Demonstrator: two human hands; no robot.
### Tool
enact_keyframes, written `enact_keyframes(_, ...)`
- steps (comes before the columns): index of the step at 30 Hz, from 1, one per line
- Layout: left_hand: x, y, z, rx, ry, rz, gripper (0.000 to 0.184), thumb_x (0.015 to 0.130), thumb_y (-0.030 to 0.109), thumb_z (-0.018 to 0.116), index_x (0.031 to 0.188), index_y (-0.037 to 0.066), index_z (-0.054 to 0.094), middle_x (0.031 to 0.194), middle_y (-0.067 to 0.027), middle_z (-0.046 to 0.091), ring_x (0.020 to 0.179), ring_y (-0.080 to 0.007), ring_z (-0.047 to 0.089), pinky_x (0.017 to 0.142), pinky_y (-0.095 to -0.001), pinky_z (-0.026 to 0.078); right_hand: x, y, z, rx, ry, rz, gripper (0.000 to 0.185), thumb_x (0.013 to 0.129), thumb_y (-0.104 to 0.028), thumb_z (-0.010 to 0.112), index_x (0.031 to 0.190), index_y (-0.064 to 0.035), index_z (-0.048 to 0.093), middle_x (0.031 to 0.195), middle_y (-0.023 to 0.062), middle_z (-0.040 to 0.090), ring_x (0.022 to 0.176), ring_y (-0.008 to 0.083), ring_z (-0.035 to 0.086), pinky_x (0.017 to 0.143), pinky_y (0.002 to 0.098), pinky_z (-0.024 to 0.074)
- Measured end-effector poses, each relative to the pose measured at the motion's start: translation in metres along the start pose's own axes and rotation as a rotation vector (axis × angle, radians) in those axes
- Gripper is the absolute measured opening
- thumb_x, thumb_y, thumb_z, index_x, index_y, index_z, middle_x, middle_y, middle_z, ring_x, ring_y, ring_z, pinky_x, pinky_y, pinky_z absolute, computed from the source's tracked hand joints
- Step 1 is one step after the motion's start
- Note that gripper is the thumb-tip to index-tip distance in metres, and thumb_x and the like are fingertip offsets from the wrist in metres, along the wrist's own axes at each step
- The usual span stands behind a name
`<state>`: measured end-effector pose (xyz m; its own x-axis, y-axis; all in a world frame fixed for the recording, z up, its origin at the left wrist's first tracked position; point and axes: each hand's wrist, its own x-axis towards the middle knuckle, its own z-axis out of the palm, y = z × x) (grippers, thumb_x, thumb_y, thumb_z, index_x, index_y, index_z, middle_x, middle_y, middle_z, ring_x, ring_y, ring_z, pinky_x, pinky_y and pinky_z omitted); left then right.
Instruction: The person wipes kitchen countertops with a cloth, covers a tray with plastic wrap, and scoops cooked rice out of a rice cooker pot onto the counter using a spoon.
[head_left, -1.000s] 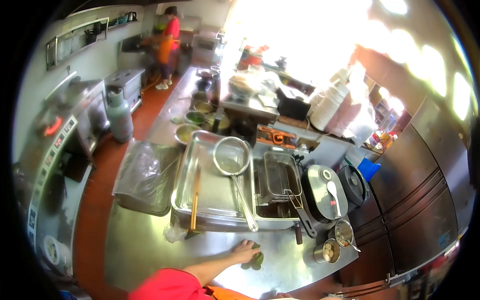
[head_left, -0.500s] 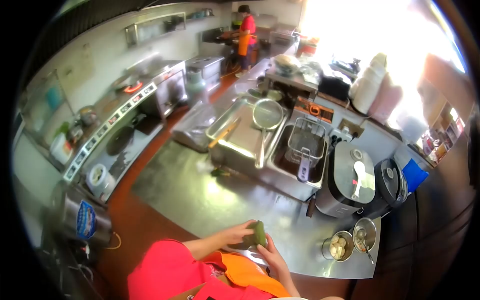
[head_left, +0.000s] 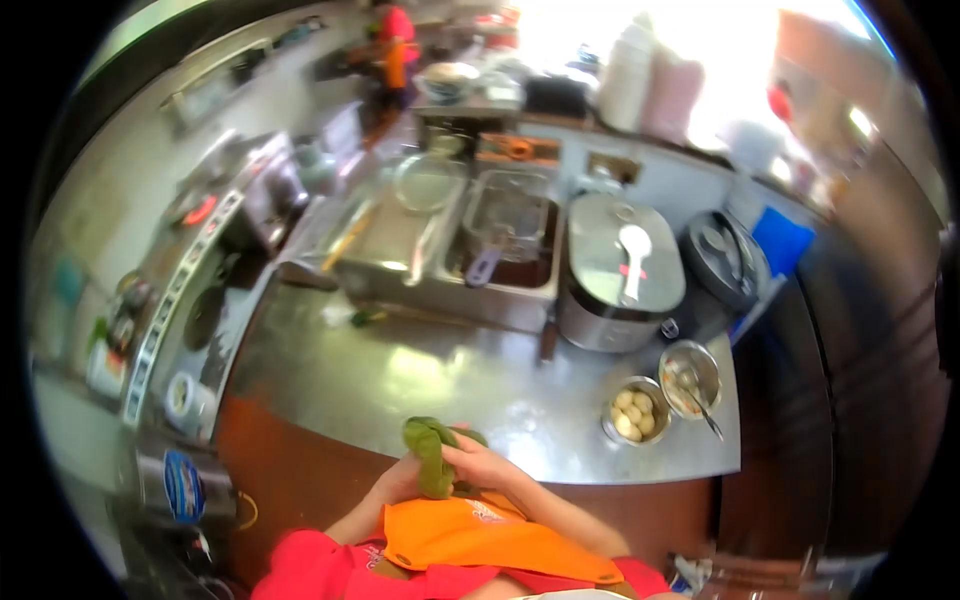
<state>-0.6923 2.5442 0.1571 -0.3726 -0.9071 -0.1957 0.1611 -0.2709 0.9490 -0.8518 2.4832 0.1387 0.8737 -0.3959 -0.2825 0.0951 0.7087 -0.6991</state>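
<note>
A dark green cloth [head_left: 430,450], bunched and folded, is held in front of my orange apron, by the near edge of the steel table. My left hand [head_left: 404,476] is closed on its left side, partly hidden behind the folds. My right hand [head_left: 474,464] grips the cloth from the right, fingers wrapped over it. Part of the cloth hangs below the hands, and another bit sticks out behind my right hand.
The steel table [head_left: 330,385] carries a fryer with a wire basket [head_left: 510,215], a rice cooker [head_left: 615,325] with a white paddle, a pot of pale round pieces [head_left: 636,415] and a bowl with a spoon [head_left: 690,365]. A co-worker [head_left: 397,45] stands at the back left.
My view has swung right and dropped closer to the table. The green cloth, compact before, now shows larger, looser folds. Both hands still hold it, now left of the picture's middle.
</note>
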Motion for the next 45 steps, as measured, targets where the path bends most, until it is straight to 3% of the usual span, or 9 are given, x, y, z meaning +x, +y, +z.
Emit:
enact_keyframes(4, 0.039, -0.019, -0.013, -0.691, 0.132, -0.174, 0.046, 0.09, 0.027, 0.063, 0.127, 0.004, 0.049, 0.113, -0.005, 0.058, 0.093, -0.0131, 0.059, 0.074, -0.0254, 0.051, 0.008, -0.004, -0.023, -0.11, 0.207, -0.102, 0.06, 0.098, -0.029, 0.047, 0.148, -0.0085, 0.021, 0.132, 0.0128, 0.047, 0.116, 0.0221, 0.05, 0.096, 0.0356, 0.0444)
enact_keyframes(13, 0.078, -0.002, -0.128, -0.553, 0.644, 0.165, 0.028, 0.097, 0.028, 0.048, 0.111, 0.006, 0.056, 0.106, -0.0093, 0.062, 0.095, -0.0242, 0.062, 0.081, -0.0407, 0.054, -0.011, -0.066, -0.064, -0.959, 0.384, -0.326, 0.047, 0.091, -0.021, 0.059, 0.134, -0.008, 0.045, 0.115, 0.0136, 0.062, 0.103, 0.0242, 0.062, 0.089, 0.0346, 0.0488)
enact_keyframes(17, 0.09, 0.046, -0.175, 0.088, 0.604, 0.234, 0.04, 0.086, 0.013, 0.066, 0.122, 0.004, 0.051, 0.113, -0.0129, 0.058, 0.103, -0.0269, 0.059, 0.09, -0.0426, 0.049, -0.09, -0.141, -0.128, -1.046, 0.933, -0.6, 0.031, 0.089, -0.016, 0.06, 0.118, -0.0033, 0.057, 0.108, 0.0113, 0.065, 0.099, 0.021, 0.063, 0.087, 0.0336, 0.0486)
enact_keyframes(20, 0.11, 0.061, -0.137, 1.923, 0.753, 0.092, 0.055, 0.08, 0.01, 0.072, 0.128, 0.005, 0.047, 0.129, -0.0185, 0.047, 0.114, -0.0293, 0.052, 0.093, -0.0419, 0.046, -0.125, -0.199, -0.16, -1.092, 1.207, -0.779, 0.028, 0.088, -0.004, 0.059, 0.116, -0.0013, 0.057, 0.094, 0.0115, 0.063, 0.08, 0.0178, 0.062, 0.074, 0.0301, 0.0501)
enact_keyframes(26, 0.156, 0.004, 0.0, 1.07, 0.47, 0.172, 0.058, 0.076, 0.007, 0.073, 0.129, 0.006, 0.048, 0.133, -0.0161, 0.044, 0.115, -0.0298, 0.051, 0.094, -0.0371, 0.046, -0.116, -0.264, -0.225, -1.757, 1.133, -0.569, 0.033, 0.086, -0.042, 0.059, 0.11, -0.0199, 0.063, 0.084, 0.0158, 0.061, 0.081, 0.0353, 0.062, 0.07, 0.0444, 0.0501)
enact_keyframes(33, 0.194, 0.001, 0.102, 0.818, 0.235, 0.027, 0.048, 0.085, 0.008, 0.065, 0.13, 0.007, 0.049, 0.132, -0.0111, 0.047, 0.109, -0.0221, 0.056, 0.088, -0.0335, 0.049, -0.146, -0.264, -0.228, -1.442, 0.866, -0.588, 0.022, 0.085, -0.024, 0.064, 0.103, -0.0122, 0.065, 0.085, 0.0122, 0.062, 0.07, 0.0263, 0.062, 0.064, 0.0374, 0.0496)
enact_keyframes(38, 0.197, -0.004, 0.1, -0.291, 0.033, 0.095, 0.062, 0.089, 0.027, 0.065, 0.139, 0.005, 0.038, 0.139, -0.0117, 0.044, 0.123, -0.025, 0.048, 0.101, -0.0413, 0.042, -0.155, -0.199, -0.169, -1.041, 0.417, -0.618, 0.041, 0.083, -0.007, 0.066, 0.122, -0.0137, 0.055, 0.102, 0.0118, 0.063, 0.069, 0.0123, 0.057, 0.065, 0.0287, 0.0489)
enact_keyframes(42, 0.196, 0.004, 0.108, -0.546, 0.022, 0.144, 0.069, 0.091, 0.042, 0.06, 0.141, 0.003, 0.034, 0.139, -0.0155, 0.043, 0.13, -0.029, 0.042, 0.108, -0.0438, 0.035, -0.122, -0.14, -0.136, -1.005, 0.06, -0.16, 0.05, 0.089, -0.02, 0.062, 0.134, -0.0152, 0.042, 0.112, 0.0184, 0.063, 0.099, 0.0375, 0.063, 0.079, 0.0431, 0.0509)
enact_keyframes(45, 0.177, -0.018, 0.071, -0.602, 0.207, 0.02, 0.056, 0.093, 0.044, 0.054, 0.131, 0.004, 0.044, 0.122, -0.0162, 0.055, 0.114, -0.0295, 0.054, 0.098, -0.0447, 0.044, -0.111, -0.15, -0.145, -1.03, 0.091, -0.186, 0.04, 0.089, -0.021, 0.062, 0.126, -0.0104, 0.051, 0.109, 0.0162, 0.064, 0.095, 0.0328, 0.065, 0.081, 0.0399, 0.0513)
